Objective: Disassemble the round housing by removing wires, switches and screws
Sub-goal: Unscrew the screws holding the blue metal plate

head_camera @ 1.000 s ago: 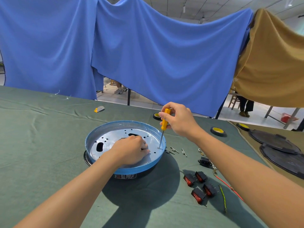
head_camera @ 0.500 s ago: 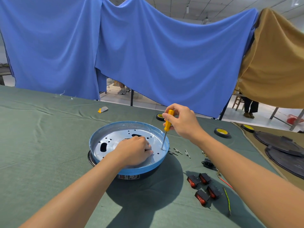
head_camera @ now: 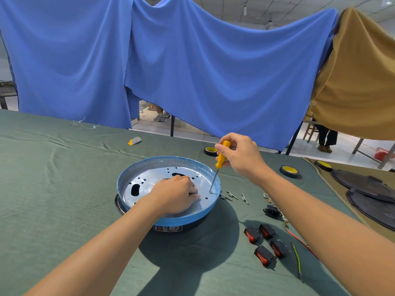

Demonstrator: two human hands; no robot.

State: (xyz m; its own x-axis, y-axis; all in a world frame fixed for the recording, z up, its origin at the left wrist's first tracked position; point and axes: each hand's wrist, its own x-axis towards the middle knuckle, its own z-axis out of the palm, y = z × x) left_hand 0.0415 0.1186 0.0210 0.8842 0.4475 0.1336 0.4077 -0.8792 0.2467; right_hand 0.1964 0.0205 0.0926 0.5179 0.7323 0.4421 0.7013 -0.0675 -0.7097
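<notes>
Your R hand [head_camera: 239,155] grips the yellow screwdriver [head_camera: 222,154], shaft tilted down-left, tip on a screw by the round housing [head_camera: 168,218] right wall. L hand [head_camera: 175,195], fingers curled, presses the plate, nearer you.

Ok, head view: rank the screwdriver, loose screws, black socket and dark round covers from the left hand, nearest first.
From the left hand:
1. Screwdriver: tip in the housing, close on the right.
2. Loose screws: just outside the right rim.
3. Black socket: farther right.
4. Dark round covers: far right.
</notes>
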